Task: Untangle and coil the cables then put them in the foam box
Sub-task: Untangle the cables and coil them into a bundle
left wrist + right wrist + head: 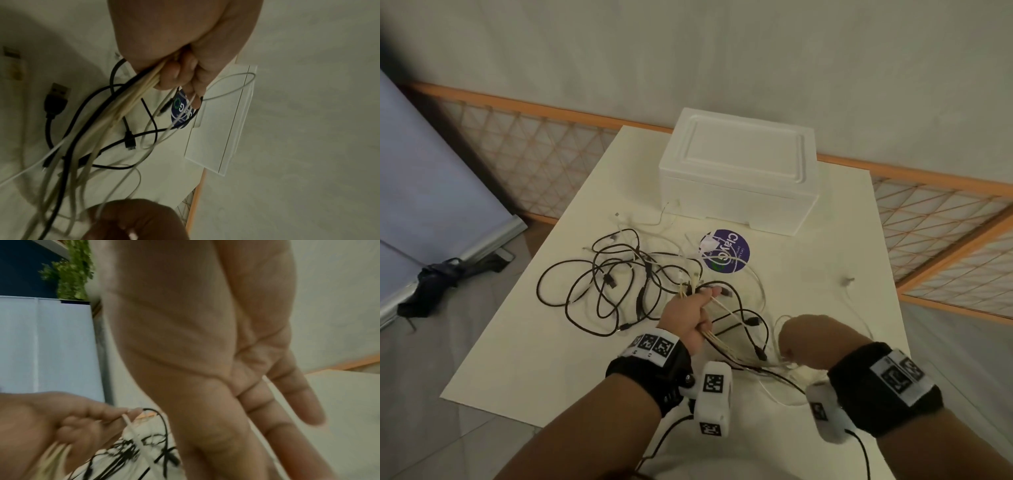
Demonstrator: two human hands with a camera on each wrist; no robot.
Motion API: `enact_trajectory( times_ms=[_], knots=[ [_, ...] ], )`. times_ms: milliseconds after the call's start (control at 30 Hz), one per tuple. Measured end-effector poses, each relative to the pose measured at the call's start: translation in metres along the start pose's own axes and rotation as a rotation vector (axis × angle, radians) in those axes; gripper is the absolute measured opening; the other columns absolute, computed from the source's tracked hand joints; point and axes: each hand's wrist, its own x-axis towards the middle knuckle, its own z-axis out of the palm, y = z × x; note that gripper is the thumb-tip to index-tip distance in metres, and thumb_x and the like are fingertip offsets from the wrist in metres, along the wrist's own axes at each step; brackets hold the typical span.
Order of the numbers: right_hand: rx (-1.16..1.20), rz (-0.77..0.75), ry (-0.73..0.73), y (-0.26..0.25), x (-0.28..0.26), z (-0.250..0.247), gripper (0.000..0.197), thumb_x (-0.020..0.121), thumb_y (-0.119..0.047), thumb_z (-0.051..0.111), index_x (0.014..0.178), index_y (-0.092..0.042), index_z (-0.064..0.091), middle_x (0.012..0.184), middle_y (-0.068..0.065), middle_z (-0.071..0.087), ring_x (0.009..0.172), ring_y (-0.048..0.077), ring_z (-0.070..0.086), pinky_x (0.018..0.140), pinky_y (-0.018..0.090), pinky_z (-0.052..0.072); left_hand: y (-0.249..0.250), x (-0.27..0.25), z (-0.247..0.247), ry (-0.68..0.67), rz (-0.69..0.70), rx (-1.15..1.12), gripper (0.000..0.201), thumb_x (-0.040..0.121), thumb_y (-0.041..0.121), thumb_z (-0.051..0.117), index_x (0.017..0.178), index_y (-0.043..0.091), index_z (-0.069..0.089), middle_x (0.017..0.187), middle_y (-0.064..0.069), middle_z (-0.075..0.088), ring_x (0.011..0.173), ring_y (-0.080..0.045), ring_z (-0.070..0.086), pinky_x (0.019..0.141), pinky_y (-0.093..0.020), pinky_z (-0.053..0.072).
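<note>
The foam box (pixel 739 174) sits lidded on the worktop (pixel 524 359). The left hand (pixel 690 315) has a closed grip around cream cables (pixel 717 337); the right hand (pixel 216 369) has its fingers straight, holding nothing.

A round purple sticker (pixel 724 251) on the table (pixel 551 342) read "Clayo" — large white letters. Its smaller print was illegible.

1. I see a white board (pixel 571 329) serving as the work surface, laid over pale floor tiles (pixel 421 394).
2. Round purple sticker (pixel 724 251) on the board.
3. Orange lattice fence (pixel 534 150) along the wall.
4. Dark bundle (pixel 431 284) on the floor, left, beside a grey-blue panel (pixel 424 178).
</note>
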Motion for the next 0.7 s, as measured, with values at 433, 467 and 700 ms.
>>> enact_trajectory(
  times_ms=[433, 467, 700],
  knots=[
    [0.365, -0.054, 0.282, -0.029, 0.011, -0.016, 0.027, 0.094, -0.02, 0.049, 0.115, -0.021, 0.066, 0.114, -0.004, 0.064, 0.109, 0.015, 0.056, 0.087, 0.021, 0.038, -0.005, -0.005, 0.009, 0.013, 0.07, 0.051, 0.012, 0.088, 0.01, 0.065, 0.099, 0.008, 0.063, 0.085, -0.003, 0.072, 0.032, -0.006, 0.026, 0.035, -0.018, 0.024],
    [0.315, -0.036, 0.227, -0.02, 0.004, -0.012, 0.027, 0.093, -0.022, 0.05, 0.115, -0.023, 0.066, 0.117, -0.005, 0.063, 0.112, 0.014, 0.055, 0.09, 0.02, 0.037, -0.002, -0.003, 0.006, 0.033, 0.069, 0.038, 0.014, 0.088, 0.011, 0.065, 0.102, 0.008, 0.063, 0.092, -0.003, 0.072, 0.032, -0.005, 0.025, 0.035, -0.018, 0.024],
    [0.128, 0.149, 0.027, 0.022, -0.006, 0.015, 0.034, 0.091, -0.017, 0.043, 0.122, -0.017, 0.058, 0.123, 0.0, 0.059, 0.115, 0.019, 0.054, 0.1, 0.033, 0.042, 0.002, 0.0, 0.005, 0.106, 0.096, -0.018, 0.041, 0.085, 0.014, 0.069, 0.123, 0.003, 0.057, 0.097, -0.002, 0.062, 0.032, -0.006, 0.026, 0.034, -0.019, 0.025]
  ],
)
